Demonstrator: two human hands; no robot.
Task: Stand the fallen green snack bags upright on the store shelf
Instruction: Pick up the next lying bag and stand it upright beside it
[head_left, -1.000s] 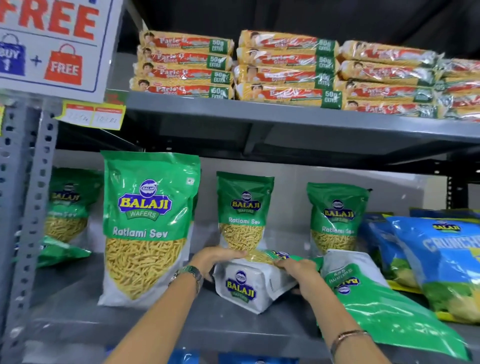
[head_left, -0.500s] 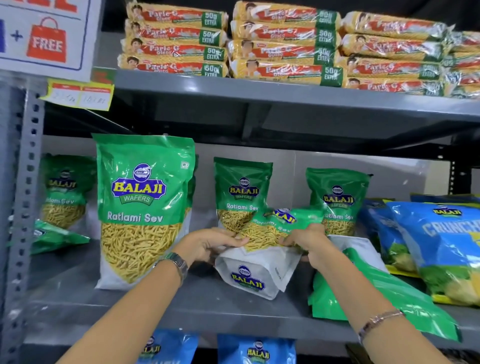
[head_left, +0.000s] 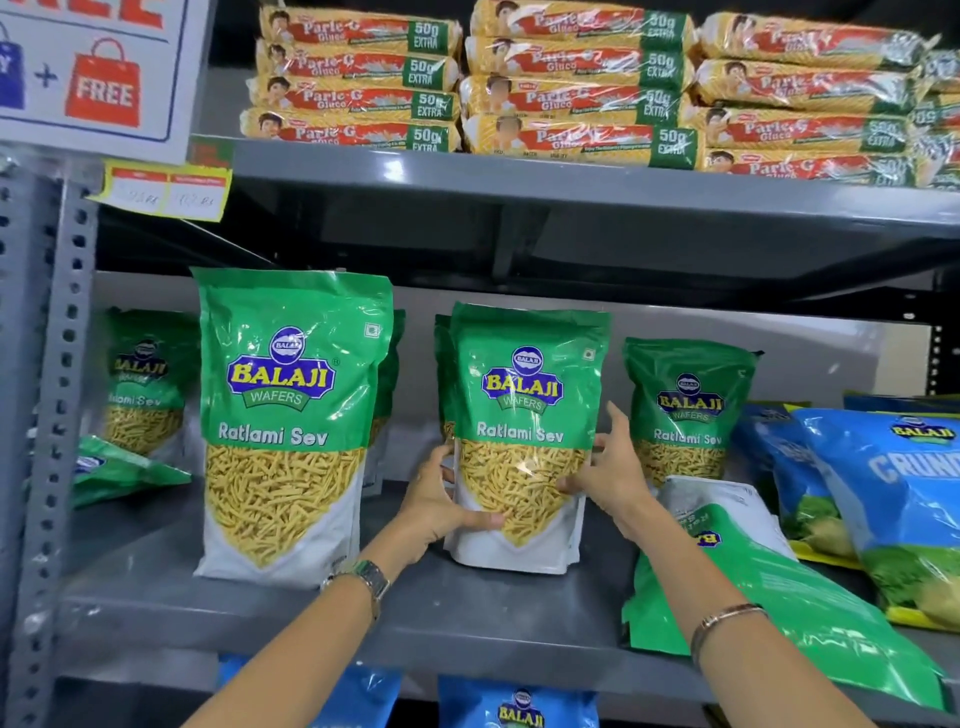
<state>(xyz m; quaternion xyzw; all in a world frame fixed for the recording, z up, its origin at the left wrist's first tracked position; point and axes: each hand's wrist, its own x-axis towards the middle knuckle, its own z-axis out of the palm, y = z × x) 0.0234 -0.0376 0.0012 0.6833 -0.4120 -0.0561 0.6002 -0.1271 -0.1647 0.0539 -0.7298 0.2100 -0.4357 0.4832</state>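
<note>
Both forearms reach up from 6 o'clock onto the grey shelf (head_left: 218, 618). L hand (head_left: 434, 506) w/ watch at wrist: palm turned in toward the middle green bag (head_left: 524, 431), thumb across the front low at the white base, other fingers wrapped round the bag's L edge, so it's clasping that side. R hand (head_left: 610, 475) w/ thin bracelet at wrist: palm pressed on the bag's R edge, thumb on the front over the clear window, index finger (head_left: 618, 421) lifted straight up toward 12, off the pack. So bag is pinched between the 2 hands, standing upright, base on the shelf, label facing out.

At 9 o'clock of it, a bigger upright green bag (head_left: 291, 415), close to the front edge. At 3 o'clock, further back, another upright green bag (head_left: 688, 410). At 4–5 o'clock, just beside the R forearm, a fallen green bag (head_left: 779, 597) lies flat, base end pointing to the back, top overhanging the shelf's front lip. Far L at 9, behind the upright post, one more flat green bag (head_left: 119, 470) in front of a standing one. Blue bags (head_left: 893, 493) at far R. Biscuit packs (head_left: 576, 88) stacked on the shelf above at 12.
</note>
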